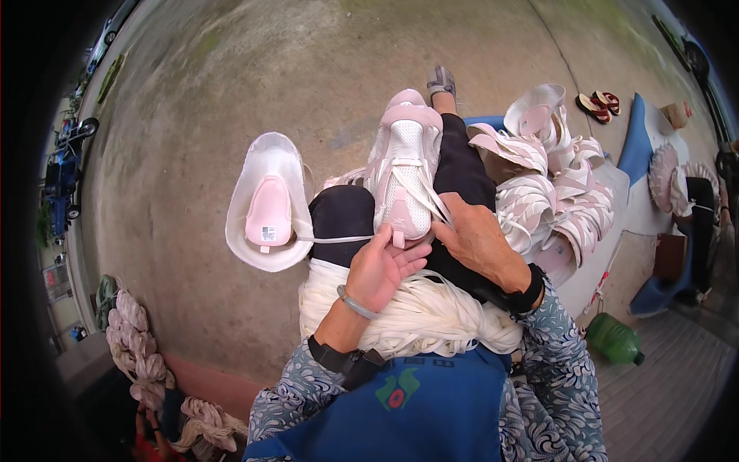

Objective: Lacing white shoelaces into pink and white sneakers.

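Observation:
A pink and white shoe upper [406, 146] lies along my lap between my knees, heel tab toward me, with a white lace [416, 185] threaded partly through it. My left hand [377, 273] is palm up at its near end, fingers loosely spread, thumb against the edge. My right hand [481, 242] is closed at the upper's right side, pinching the lace. Another upper [265, 165] with a pink insole lies by my left knee; a pale cord [335, 240] runs from it toward my left thumb. A thick bundle of white laces [408, 312] lies across my lap.
Several pink and white uppers [558, 181] are piled at my right. Beyond them are sandals [599, 106]; a green bottle [613, 339] lies nearer. More bundled uppers [129, 331] are at lower left. Part of another person [699, 219] shows at the right edge.

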The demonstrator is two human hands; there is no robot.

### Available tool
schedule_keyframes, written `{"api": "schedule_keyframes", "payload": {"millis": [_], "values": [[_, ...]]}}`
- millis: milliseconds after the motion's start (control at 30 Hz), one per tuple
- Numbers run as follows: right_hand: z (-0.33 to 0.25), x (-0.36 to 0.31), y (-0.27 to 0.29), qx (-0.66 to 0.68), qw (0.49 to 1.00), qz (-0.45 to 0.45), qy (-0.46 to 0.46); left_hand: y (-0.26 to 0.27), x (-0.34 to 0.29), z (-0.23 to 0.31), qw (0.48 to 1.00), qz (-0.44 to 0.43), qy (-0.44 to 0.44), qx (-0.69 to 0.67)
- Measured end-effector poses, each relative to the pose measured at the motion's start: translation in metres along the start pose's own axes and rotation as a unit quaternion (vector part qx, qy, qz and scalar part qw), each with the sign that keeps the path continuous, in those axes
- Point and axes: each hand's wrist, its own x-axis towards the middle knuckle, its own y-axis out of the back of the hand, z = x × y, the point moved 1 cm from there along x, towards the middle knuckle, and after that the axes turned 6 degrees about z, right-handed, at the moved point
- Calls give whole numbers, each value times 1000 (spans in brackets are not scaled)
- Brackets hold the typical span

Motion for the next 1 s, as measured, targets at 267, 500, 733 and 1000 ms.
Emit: {"api": "schedule_keyframes", "payload": {"millis": [267,500,733,1000], "values": [[-57,-13,55,219,967,-106,-75,20,-31,28,972,-50,-39,226],[-131,-52,22,176,953,-145,199,-36,-37,60,974,-32,-15,224],[-119,-63,3,229,931,-170,227,-6,-37,71,995,-95,-14,33],[-95,-79,41,253,909,-283,173,-7,-34,75,990,-131,-24,-37]]}}
